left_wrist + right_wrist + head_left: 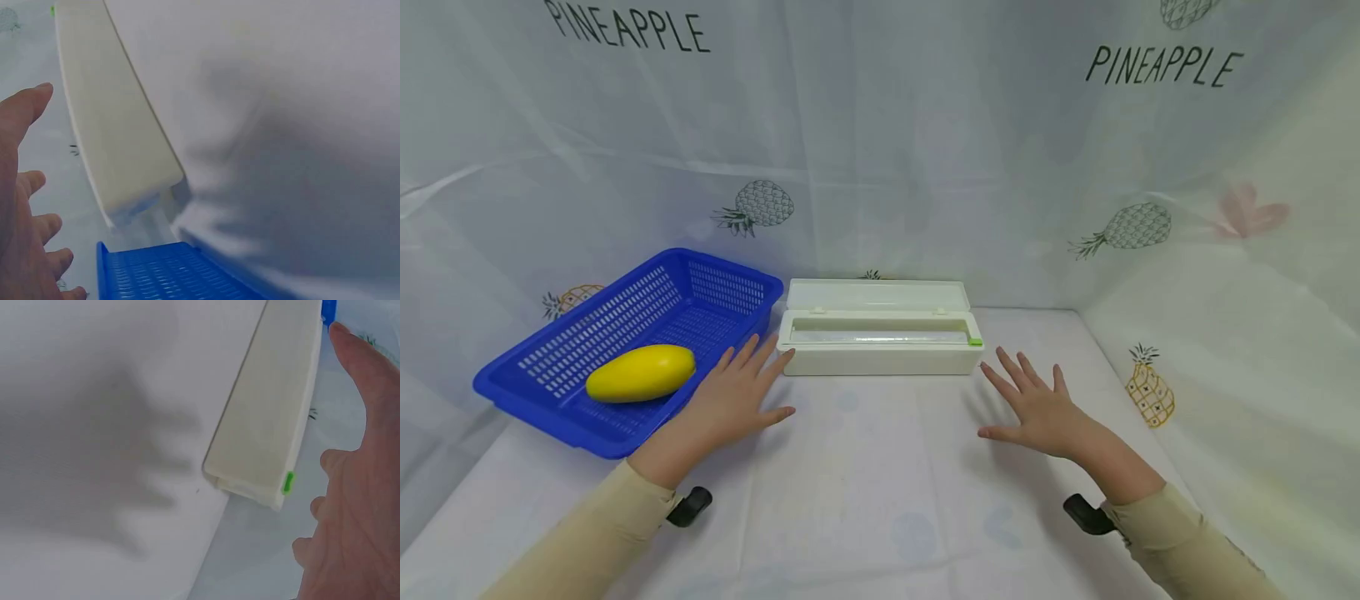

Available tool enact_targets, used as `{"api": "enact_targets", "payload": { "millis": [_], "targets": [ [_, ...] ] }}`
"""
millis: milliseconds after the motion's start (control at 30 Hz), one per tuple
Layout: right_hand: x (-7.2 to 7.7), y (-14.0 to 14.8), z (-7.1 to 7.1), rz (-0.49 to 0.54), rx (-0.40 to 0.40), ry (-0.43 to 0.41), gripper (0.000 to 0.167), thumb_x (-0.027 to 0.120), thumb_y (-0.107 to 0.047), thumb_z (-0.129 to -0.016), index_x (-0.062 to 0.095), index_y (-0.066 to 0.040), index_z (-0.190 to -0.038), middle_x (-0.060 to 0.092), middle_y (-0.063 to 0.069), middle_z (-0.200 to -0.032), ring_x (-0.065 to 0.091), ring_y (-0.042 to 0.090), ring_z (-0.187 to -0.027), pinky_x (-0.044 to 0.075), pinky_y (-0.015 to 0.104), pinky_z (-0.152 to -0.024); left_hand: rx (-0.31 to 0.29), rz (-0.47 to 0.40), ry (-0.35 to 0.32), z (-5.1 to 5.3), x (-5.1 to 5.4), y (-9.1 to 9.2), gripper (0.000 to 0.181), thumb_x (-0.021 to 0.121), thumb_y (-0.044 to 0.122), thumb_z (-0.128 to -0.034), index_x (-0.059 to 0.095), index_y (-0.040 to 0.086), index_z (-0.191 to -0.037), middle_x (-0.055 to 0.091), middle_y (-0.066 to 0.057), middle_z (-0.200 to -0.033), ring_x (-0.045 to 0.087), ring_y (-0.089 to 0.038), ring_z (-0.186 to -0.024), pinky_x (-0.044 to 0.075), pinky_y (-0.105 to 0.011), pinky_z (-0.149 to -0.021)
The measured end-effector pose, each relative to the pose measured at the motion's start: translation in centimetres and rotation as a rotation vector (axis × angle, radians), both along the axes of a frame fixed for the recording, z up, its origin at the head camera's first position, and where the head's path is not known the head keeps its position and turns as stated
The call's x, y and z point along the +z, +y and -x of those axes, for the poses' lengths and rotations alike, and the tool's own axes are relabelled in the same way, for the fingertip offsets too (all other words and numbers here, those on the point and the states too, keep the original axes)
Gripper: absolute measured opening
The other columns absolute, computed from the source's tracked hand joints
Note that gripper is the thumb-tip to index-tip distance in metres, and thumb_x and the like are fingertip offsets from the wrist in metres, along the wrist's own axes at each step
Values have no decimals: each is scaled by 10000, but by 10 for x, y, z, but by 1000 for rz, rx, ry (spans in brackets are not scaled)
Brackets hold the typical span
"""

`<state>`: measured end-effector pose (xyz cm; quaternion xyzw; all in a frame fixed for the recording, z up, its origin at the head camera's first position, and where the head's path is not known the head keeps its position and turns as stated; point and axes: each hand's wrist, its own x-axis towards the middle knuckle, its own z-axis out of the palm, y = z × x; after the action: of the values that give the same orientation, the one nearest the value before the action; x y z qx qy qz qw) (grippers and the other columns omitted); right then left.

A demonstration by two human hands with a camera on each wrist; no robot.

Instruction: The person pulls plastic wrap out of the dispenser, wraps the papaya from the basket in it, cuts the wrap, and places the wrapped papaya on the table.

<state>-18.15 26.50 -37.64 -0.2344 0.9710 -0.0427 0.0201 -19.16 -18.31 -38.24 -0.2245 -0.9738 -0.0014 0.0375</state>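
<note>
A white cling film dispenser (880, 363) lies lengthwise at the back of the table, its lid (877, 295) raised and clear film visible in the slot. At its right end sits a small green slider (975, 342). My left hand (730, 398), fingers spread, hovers between the dispenser's left end and a blue plastic basket (760, 281). In that basket lies a smooth yellow mango-like fruit (642, 373). Off the dispenser's right front corner, my right hand (1037, 412) is held with fingers spread and holds nothing. The wrist views show both hands grasping nothing.
White cloth covers the table (865, 483). A curtain (895, 167) printed with pineapples hangs behind and along the right side. Each wrist carries a black strapped device, one (689, 506) at left and one (1087, 514) at right.
</note>
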Motion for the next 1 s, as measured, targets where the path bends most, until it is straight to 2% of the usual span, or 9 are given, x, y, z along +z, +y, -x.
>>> {"api": "enact_targets", "payload": {
  "millis": [200, 333, 500, 667, 800, 900, 1000],
  "targets": [
    [5, 0, 10, 17, 21, 28, 1004, 530, -747, -827, 147, -202, -1578, 29, 95, -1630, 49, 402, -1459, 21, 723, -1064, -30, -4, -4, 21, 13, 6, 881, 610, 577, -886, 258, 116, -1549, 151, -192, -1596, 135, -432, -1439, 141, -614, -1122],
    [8, -1, 16, 59, 40, 39, 995, 561, -726, -826, 161, -209, -1576, 58, 81, -1630, 75, 384, -1462, 52, 691, -1087, -35, -20, -27, 37, 24, 11, 872, 635, 547, -881, 271, 113, -1545, 170, -200, -1589, 162, -424, -1435, 162, -593, -1128],
    [11, -2, 21, 153, 52, 31, 949, 637, -632, -841, 225, -174, -1562, 136, 93, -1617, 151, 359, -1450, 98, 664, -1095, -49, -65, -65, 58, 34, 17, 790, 677, 461, -883, 351, 114, -1513, 293, -206, -1543, 280, -422, -1392, 256, -575, -1107],
    [13, -3, 29, 251, 82, 40, 868, 714, -492, -848, 323, -112, -1523, 277, 135, -1564, 292, 383, -1390, 237, 645, -1066, -40, -120, -171, 76, 43, 25, 723, 741, 367, -860, 438, 123, -1469, 438, -176, -1464, 401, -376, -1333, 341, -554, -1068],
    [12, -6, 36, 294, 72, -5, 839, 731, -458, -846, 352, -108, -1507, 341, 134, -1531, 340, 389, -1365, 306, 626, -1051, -13, -156, -275, 91, 45, 28, 713, 775, 326, -839, 467, 135, -1453, 463, -151, -1452, 406, -353, -1336, 342, -548, -1069],
    [14, -9, 39, 301, 63, -38, 835, 728, -472, -844, 357, -123, -1505, 362, 134, -1516, 356, 387, -1354, 319, 624, -1044, -41, -164, -328, 101, 43, 30, 692, 774, 308, -843, 480, 128, -1443, 466, -143, -1451, 392, -352, -1346, 331, -546, -1076],
    [15, -11, 42, 305, 53, -65, 843, 712, -505, -846, 348, -134, -1510, 371, 126, -1510, 360, 371, -1357, 324, 607, -1049, -98, -154, -369, 110, 40, 32, 679, 772, 309, -847, 488, 124, -1436, 490, -134, -1429, 413, -343, -1331, 336, -527, -1079]
  ]
}}
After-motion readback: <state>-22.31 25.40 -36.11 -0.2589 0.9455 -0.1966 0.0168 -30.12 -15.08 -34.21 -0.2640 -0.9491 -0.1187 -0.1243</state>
